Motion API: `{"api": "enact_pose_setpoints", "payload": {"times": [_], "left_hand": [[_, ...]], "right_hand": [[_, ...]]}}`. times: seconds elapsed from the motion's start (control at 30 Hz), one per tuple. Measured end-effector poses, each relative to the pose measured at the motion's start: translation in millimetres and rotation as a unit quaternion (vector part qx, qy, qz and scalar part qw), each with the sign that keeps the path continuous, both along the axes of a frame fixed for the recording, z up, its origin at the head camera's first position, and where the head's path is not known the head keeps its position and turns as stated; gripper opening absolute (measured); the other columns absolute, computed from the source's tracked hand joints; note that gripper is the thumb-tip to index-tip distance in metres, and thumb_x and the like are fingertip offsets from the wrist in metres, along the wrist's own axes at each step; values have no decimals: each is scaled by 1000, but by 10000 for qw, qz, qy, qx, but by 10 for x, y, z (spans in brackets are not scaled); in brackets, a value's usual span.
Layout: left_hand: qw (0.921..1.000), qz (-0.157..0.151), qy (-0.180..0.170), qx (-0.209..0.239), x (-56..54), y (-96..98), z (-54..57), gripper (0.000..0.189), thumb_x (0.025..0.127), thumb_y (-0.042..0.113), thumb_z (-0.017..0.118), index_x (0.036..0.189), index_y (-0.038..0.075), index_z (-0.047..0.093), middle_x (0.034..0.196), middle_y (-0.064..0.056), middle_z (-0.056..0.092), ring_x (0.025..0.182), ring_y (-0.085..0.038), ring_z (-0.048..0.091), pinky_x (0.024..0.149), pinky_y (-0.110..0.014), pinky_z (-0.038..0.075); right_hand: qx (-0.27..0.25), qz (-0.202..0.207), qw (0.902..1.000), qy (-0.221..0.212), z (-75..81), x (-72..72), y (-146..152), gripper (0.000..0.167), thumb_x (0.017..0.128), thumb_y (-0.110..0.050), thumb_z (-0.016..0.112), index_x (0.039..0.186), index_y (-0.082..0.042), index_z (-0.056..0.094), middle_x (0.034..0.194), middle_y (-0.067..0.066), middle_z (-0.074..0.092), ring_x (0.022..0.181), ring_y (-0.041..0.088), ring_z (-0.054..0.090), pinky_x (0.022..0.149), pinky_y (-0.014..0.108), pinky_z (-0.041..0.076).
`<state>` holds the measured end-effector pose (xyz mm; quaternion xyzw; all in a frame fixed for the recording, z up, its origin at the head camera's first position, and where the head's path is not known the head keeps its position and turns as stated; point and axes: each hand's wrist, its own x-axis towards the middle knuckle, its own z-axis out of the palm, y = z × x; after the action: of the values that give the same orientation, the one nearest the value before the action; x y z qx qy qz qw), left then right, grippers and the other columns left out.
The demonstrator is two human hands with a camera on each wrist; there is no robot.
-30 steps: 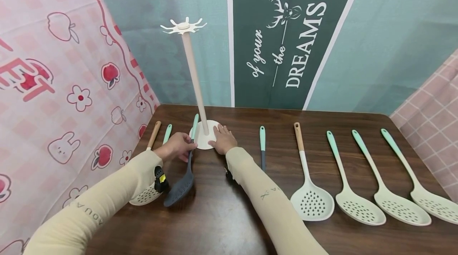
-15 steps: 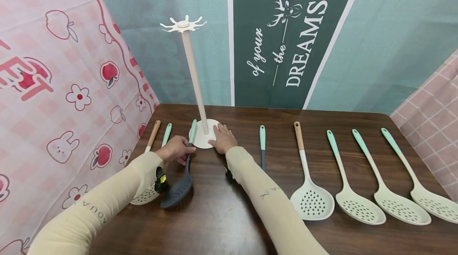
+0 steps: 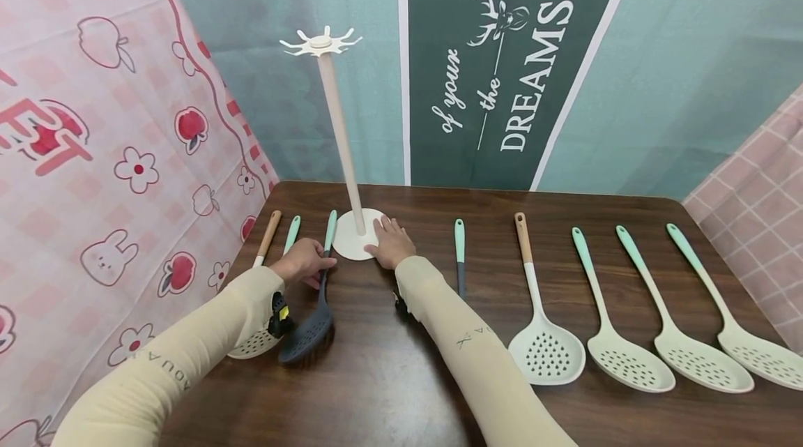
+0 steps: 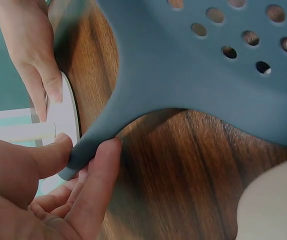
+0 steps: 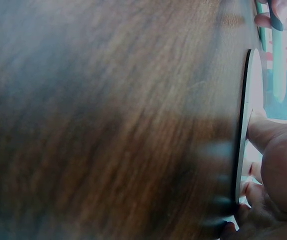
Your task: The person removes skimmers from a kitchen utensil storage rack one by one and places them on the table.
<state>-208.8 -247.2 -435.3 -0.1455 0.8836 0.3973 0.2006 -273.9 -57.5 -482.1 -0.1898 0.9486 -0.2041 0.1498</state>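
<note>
Rack (image 3: pixel 321 44): no spoons hang on it yet.
Left hand (image 3: pixel 304 262): fingers pinch the dark spoon (image 3: pixel 309 330) handle.
Right hand (image 3: pixel 392 243): flat fingers press the base (image 3: pixel 348 243).
Left: all spoons lie on the desk (image 3: pixel 389 377).

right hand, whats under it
Under the right hand lies the round white base of the utensil stand, fingers resting flat on its near right edge. The part of the base beneath the fingers is covered; around it bare brown table shows.

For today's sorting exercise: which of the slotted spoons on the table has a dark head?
The dark grey spoon held by the left hand, beside the stand. All the others have cream heads.
</note>
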Motion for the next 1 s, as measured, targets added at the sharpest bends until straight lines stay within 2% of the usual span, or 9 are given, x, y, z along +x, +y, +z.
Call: {"api": "enact_pose_setpoints", "payload": {"times": [0.23,0.5,0.6,0.73,0.8,1.0], "left_hand": [[9996,-208,29,-192,-16,-41,-2,22,99,10,67,96,-3,49,80,-12,54,60,-19,64,63,-38,62],[9969,-384,-98,-679,-75,-48,-9,23,99,12,68,89,0,51,75,-13,59,59,-21,68,61,-36,61],[9928,-610,-181,-1014,-102,-43,-9,25,99,13,69,85,0,53,71,-14,61,57,-21,70,60,-35,61],[9808,-1037,-238,-1635,-134,-18,-4,29,99,18,69,82,0,55,67,-15,66,54,-21,71,57,-32,60],[9755,-1144,-284,-1855,-148,-1,-2,29,99,20,69,85,-1,55,68,-15,67,53,-21,70,55,-31,60],[9727,-1130,-415,-1983,-169,32,8,27,99,21,69,94,-2,55,76,-16,62,53,-19,68,52,-28,58]], "right_hand": [[16,13,10000,27,7,1,-2,70,107,-40,50,162,-9,22,170,9,12,157,28,10,125,41,13],[50,9,10000,21,-5,-11,-1,70,107,-41,50,163,-9,21,171,9,11,157,28,9,126,41,12],[43,20,10000,25,-11,-10,-1,70,107,-41,50,163,-9,21,171,9,12,157,28,9,126,41,12],[13,18,10000,44,-7,-1,-3,69,107,-39,50,162,-8,22,170,10,13,156,29,10,126,41,13],[-1,9,10000,40,-4,2,-4,69,107,-39,50,162,-9,22,170,10,13,156,29,10,126,41,13],[25,15,10000,54,-13,-1,-5,69,107,-40,50,162,-9,22,170,9,13,157,28,10,125,40,13]]}}
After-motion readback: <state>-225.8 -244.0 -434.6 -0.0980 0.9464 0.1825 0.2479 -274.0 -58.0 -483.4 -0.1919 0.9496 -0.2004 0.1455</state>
